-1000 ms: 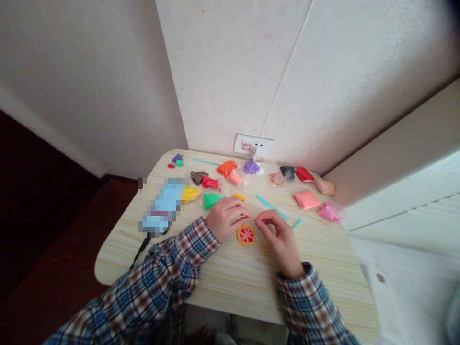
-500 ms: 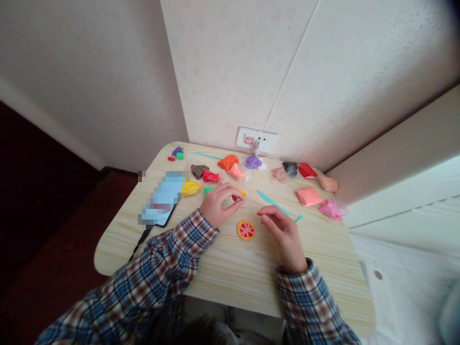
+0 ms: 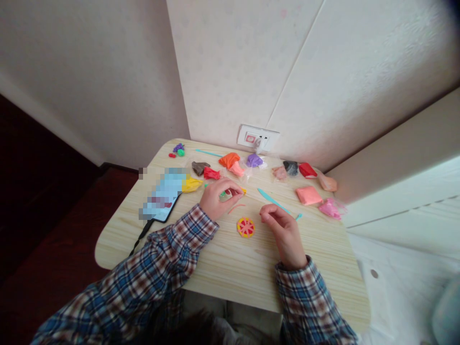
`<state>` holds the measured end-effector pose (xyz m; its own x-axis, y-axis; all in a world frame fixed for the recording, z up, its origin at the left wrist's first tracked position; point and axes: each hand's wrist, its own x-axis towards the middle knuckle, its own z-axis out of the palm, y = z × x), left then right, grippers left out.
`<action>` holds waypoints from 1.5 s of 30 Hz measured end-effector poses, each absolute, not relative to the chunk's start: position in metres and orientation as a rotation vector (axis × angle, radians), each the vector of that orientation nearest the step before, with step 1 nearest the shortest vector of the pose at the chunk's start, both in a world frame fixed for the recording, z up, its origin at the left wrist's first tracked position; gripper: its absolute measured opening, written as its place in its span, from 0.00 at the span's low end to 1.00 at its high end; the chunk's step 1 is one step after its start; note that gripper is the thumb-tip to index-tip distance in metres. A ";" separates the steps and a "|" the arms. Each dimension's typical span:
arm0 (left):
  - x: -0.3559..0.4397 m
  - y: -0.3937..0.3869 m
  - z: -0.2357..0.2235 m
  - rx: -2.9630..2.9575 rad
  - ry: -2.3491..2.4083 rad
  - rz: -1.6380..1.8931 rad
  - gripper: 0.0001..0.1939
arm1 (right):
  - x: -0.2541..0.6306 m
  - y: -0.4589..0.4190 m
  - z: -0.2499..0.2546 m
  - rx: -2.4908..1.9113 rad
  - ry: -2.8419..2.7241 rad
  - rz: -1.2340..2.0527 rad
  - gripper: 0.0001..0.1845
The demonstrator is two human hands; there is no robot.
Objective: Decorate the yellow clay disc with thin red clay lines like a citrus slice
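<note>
The disc [image 3: 246, 227] — yellow rim, red and pink within — lies flat on the table [image 3: 230, 268], between the hands and slightly nearer. The left hand [image 3: 221, 197] is curled, thumb close to fingertips; whether it grips anything cannot be told. A pink strip [image 3: 236, 208] lies just nearer than its fingers. The right hand [image 3: 282, 229] is bent, thumb near forefinger — contents likewise undetermined. The blue knife [image 3: 271, 199] lies beyond, near the right hand.

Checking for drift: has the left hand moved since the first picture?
Yes. Against the yellow-rimmed disc, the left hand has shifted away, toward the wall.
</note>
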<state>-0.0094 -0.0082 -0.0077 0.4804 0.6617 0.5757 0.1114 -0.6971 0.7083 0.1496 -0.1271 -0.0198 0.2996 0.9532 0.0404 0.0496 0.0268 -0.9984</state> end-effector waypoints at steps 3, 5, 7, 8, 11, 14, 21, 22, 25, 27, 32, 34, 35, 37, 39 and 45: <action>-0.009 -0.008 -0.008 2.123 0.623 1.197 0.01 | 0.149 -0.128 -0.019 -1.416 -1.139 0.839 0.08; -0.009 -0.008 -0.008 2.113 0.619 1.202 0.01 | 0.148 -0.130 -0.020 -1.462 -1.234 0.762 0.08; -0.009 -0.008 -0.008 2.102 0.620 1.203 0.01 | 0.147 -0.131 -0.020 -1.499 -1.333 0.688 0.07; -0.009 -0.008 -0.008 2.100 0.621 1.201 0.01 | 0.146 -0.131 -0.021 -1.512 -1.380 0.659 0.07; -0.009 -0.008 -0.007 2.099 0.623 1.196 0.01 | 0.145 -0.131 -0.022 -1.530 -1.486 0.616 0.05; -0.009 -0.009 -0.008 2.104 0.615 1.206 0.01 | 0.145 -0.132 -0.024 -1.535 -1.543 0.614 0.06; -0.010 -0.009 -0.008 2.090 0.600 1.193 0.02 | 0.144 -0.134 -0.023 -1.623 -1.637 0.585 0.10; -0.010 -0.009 -0.008 2.087 0.597 1.194 0.02 | 0.144 -0.134 -0.023 -1.629 -1.642 0.580 0.10; -0.010 -0.009 -0.008 2.087 0.587 1.201 0.02 | 0.144 -0.137 -0.023 -1.620 -1.660 0.567 0.10; -0.010 -0.009 -0.007 2.090 0.583 1.202 0.02 | 0.146 -0.140 -0.023 -1.603 -1.698 0.545 0.12; -0.009 -0.009 -0.009 2.083 0.593 1.192 0.02 | 0.154 -0.153 -0.024 -1.582 -1.907 0.373 0.23; -0.008 -0.009 -0.011 2.080 0.598 1.189 0.01 | 0.156 -0.157 -0.026 -1.577 -2.011 0.274 0.27; -0.008 -0.009 -0.011 2.080 0.602 1.185 0.01 | 0.157 -0.159 -0.027 -1.578 -2.057 0.228 0.29; -0.008 -0.009 -0.011 2.080 0.612 1.176 0.01 | 0.159 -0.161 -0.028 -1.592 -2.131 0.151 0.32; -0.008 -0.009 -0.011 2.080 0.617 1.167 0.01 | 0.159 -0.163 -0.028 -1.589 -2.199 0.096 0.33; -0.008 -0.010 -0.011 2.076 0.618 1.181 0.01 | 0.155 -0.165 -0.027 -1.656 -2.221 0.010 0.29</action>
